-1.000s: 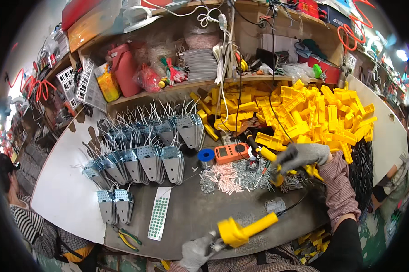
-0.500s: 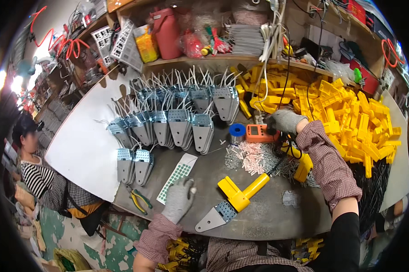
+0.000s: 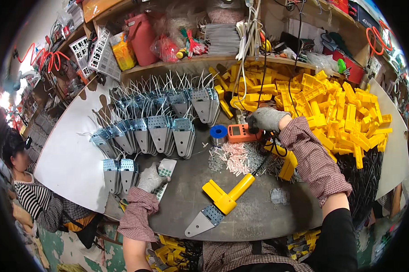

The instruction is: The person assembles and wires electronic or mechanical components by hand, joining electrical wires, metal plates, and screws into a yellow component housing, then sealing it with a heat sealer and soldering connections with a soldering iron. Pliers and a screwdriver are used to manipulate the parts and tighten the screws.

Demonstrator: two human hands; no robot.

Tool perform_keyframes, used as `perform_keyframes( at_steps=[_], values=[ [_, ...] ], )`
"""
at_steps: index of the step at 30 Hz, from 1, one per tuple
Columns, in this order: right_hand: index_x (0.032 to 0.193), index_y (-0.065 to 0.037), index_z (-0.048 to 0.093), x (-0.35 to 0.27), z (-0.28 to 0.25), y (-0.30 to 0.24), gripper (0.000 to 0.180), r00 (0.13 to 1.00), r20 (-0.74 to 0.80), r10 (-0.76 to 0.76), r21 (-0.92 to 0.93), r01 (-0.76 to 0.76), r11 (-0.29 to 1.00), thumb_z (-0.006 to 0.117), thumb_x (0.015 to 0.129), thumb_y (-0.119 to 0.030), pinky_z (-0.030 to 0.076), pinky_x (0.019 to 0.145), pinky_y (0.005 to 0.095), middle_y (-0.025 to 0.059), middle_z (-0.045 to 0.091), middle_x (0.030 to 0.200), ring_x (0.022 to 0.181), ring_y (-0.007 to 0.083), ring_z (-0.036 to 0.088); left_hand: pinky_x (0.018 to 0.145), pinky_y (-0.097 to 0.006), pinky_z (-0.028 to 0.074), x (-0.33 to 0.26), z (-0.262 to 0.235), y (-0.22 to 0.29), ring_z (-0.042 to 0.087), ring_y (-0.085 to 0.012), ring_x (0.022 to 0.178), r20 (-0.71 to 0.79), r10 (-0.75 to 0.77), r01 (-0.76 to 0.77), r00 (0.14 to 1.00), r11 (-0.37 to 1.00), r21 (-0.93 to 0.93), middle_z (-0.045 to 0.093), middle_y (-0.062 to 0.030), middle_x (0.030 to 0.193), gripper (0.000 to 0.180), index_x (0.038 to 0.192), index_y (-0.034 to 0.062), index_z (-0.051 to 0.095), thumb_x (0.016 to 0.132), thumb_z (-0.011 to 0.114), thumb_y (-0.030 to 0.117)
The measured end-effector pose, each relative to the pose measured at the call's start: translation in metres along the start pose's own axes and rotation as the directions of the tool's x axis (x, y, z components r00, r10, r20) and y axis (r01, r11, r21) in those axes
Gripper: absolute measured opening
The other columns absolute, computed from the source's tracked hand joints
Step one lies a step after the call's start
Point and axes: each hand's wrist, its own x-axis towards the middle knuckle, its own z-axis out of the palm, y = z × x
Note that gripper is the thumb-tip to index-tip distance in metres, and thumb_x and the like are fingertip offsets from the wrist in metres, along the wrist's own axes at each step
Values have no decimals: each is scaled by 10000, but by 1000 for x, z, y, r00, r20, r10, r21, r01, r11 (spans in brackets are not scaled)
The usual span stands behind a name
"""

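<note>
The gloved right hand (image 3: 266, 119) is curled beside the orange meter (image 3: 240, 133), but what its fingers grip is hidden — I cannot tell whether they pinch anything; a black cable runs from under it. The gloved left hand (image 3: 151, 178) lies spread, fingers flat, on a perforated strip (image 3: 167, 168) at the table's left, just beside stacked grey plates (image 3: 119, 173); the strip is pale, dotted with holes, its lower end covered by the glove. Between the hands lies a yellow-handled tool (image 3: 226, 197) — unheld.
</note>
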Motion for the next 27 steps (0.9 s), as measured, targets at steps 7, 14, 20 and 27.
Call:
perform_keyframes(
  at_steps=[7,14,20,27],
  values=[
    [996,-33,714,7,-9,-20,244,999,-27,-20,54,22,998,623,826,-183,546,812,436,182,708,1019,954,362,683,773,-373,525,-39,2,2,661,-239,819,245,21,134,969,792,-596,682,-167,998,489,1133,-2,612,759,776,266],
    [965,-82,695,7,35,-22,167,985,-166,-43,-203,8,979,569,871,-138,533,753,437,184,688,900,883,354,680,1108,-467,323,-73,9,4,367,-377,1341,2,111,-77,994,695,-715,450,-219,1377,516,1256,21,560,835,688,289],
    [1117,-94,665,34,22,0,308,998,-15,66,-47,-67,997,653,815,-153,519,858,446,175,698,1037,985,354,667,932,-368,451,-66,-10,33,562,-247,1071,-148,253,-292,956,785,-547,619,-125,1134,395,1177,14,618,836,700,195],
    [1085,-168,678,-17,58,-150,410,756,-641,-134,111,264,958,736,693,-68,441,941,456,95,583,1083,1051,336,569,692,-252,496,-78,-8,54,600,-75,772,-128,88,-156,988,507,-848,697,-22,918,268,1112,0,668,907,689,170]
  ],
)
